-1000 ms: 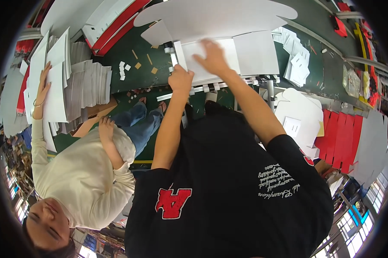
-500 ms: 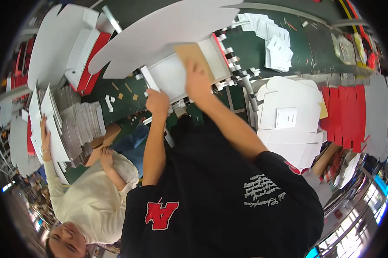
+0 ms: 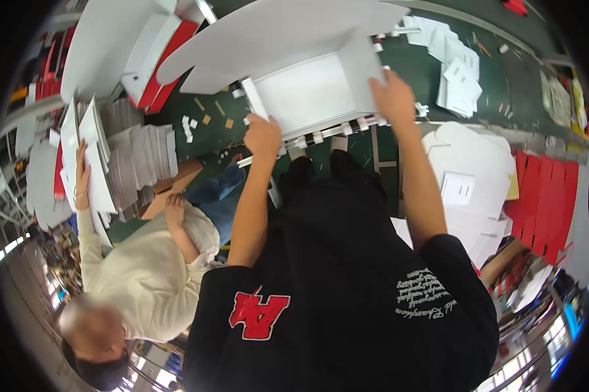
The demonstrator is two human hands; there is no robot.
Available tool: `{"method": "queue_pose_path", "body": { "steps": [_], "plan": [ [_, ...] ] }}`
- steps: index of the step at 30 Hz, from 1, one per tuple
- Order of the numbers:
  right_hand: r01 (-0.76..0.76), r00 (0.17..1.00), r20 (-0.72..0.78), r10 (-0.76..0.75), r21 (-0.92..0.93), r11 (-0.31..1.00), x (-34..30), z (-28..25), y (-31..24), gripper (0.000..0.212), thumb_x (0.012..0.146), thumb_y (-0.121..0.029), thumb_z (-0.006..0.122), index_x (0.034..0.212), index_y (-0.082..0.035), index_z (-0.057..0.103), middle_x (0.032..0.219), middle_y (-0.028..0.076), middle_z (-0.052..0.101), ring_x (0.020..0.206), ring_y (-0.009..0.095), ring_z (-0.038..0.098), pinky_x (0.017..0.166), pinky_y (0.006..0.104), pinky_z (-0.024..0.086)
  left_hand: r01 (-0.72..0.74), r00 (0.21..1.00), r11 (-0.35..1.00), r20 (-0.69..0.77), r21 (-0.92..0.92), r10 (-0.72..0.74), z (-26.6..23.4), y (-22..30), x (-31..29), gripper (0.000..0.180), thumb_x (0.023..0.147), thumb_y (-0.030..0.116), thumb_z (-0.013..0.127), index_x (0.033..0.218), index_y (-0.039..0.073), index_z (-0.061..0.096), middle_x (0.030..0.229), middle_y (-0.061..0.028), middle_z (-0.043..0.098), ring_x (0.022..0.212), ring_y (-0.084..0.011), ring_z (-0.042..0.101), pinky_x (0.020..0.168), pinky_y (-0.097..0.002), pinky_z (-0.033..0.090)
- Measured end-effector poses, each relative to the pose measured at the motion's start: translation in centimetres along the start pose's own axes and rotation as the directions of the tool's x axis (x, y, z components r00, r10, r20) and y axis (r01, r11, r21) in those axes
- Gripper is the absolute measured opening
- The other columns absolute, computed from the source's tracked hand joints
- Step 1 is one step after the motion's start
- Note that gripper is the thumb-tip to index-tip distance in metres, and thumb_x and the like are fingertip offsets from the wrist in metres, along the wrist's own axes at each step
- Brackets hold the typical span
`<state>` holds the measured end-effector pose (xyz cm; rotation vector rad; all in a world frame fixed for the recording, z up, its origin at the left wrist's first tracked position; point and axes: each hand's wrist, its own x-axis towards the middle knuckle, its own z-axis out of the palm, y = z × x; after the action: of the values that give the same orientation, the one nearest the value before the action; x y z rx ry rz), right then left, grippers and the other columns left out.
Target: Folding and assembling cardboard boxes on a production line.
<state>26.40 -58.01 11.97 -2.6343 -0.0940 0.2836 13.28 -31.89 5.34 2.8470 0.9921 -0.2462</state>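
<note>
A white cardboard box (image 3: 305, 91) lies open in front of me, with its large lid panel (image 3: 288, 32) raised at the far side. It rests in a metal frame (image 3: 337, 132) fitted with white and black clips. My left hand (image 3: 263, 136) is closed round the near corner of the box's left end wall. At the opposite end, my right hand (image 3: 393, 98) grips the right wall, which stands tilted up. No brown cardboard piece shows in the box or in either hand.
A co-worker in a cream top (image 3: 144, 281) stands at left, one hand on stacked white cardboard sheets (image 3: 88, 170). White printed cards (image 3: 461, 78) lie at the far right. Flat white box blanks (image 3: 471, 176) and red strips (image 3: 546, 202) are on my right. Small scraps (image 3: 188, 129) litter the green table.
My right hand has let go of the brown cardboard piece, now out of sight, and moved right to the box's end wall. That wall now stands up. The view has shifted slightly.
</note>
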Motion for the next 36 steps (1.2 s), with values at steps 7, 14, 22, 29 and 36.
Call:
{"method": "queue_pose_path", "body": {
  "steps": [7,14,22,29,36],
  "plan": [
    [-0.009,0.997,0.083,0.005,0.048,0.999,-0.5,-1.9,-1.0,0.042,0.087,-0.037,0.053,0.109,-0.002,0.059,0.102,0.022,0.062,0.095,0.039,0.059,0.083,0.0448,0.046,-0.093,0.992,0.993,-0.094,-0.079,0.086,0.4,-0.5,0.1,0.044,0.082,0.033,0.058,0.095,-0.005,0.040,0.069,-0.0161,0.061,0.060,-0.0321,0.065,0.052,-0.0395,0.053],
    [0.199,0.976,0.111,-0.186,-0.128,0.971,-6.5,6.0,-12.0,0.040,0.081,-0.010,0.052,0.116,0.006,0.042,0.105,0.027,0.057,0.080,0.044,0.061,0.075,0.0504,0.049,-0.077,0.996,0.990,-0.051,-0.119,0.072,-0.2,-0.8,-0.2,0.043,0.083,0.033,0.056,0.096,-0.004,0.039,0.074,-0.0181,0.062,0.061,-0.0342,0.064,0.054,-0.0425,0.052],
    [0.037,0.996,0.090,-0.025,-0.137,0.990,-2.4,-0.6,-3.9,0.030,0.083,-0.018,0.048,0.106,0.000,0.057,0.087,0.025,0.063,0.080,0.043,0.061,0.073,0.0501,0.048,-0.088,0.995,0.990,-0.066,-0.108,0.081,0.9,-1.0,-0.1,0.047,0.083,0.035,0.056,0.099,-0.006,0.039,0.074,-0.0172,0.062,0.063,-0.0328,0.065,0.054,-0.0418,0.053],
    [-0.133,0.988,0.005,0.151,0.503,0.854,1.0,-1.0,6.2,0.033,0.083,-0.020,0.056,0.107,0.003,0.059,0.095,0.015,0.066,0.084,0.025,0.062,0.077,0.0351,0.047,-0.073,0.997,0.988,-0.042,-0.135,0.068,0.1,-0.5,0.0,0.047,0.085,0.035,0.054,0.101,-0.006,0.038,0.079,-0.0188,0.061,0.065,-0.0327,0.065,0.056,-0.0406,0.053],
    [-0.355,0.934,0.251,0.255,0.737,0.575,1.3,0.0,5.8,0.032,0.080,-0.022,0.059,0.100,0.003,0.062,0.090,0.008,0.064,0.081,0.017,0.058,0.073,0.0275,0.044,-0.105,0.992,0.987,-0.076,-0.124,0.096,0.4,-1.0,-0.2,0.046,0.085,0.034,0.054,0.100,-0.006,0.038,0.076,-0.0184,0.061,0.063,-0.0332,0.065,0.055,-0.0409,0.053]
  ]
}}
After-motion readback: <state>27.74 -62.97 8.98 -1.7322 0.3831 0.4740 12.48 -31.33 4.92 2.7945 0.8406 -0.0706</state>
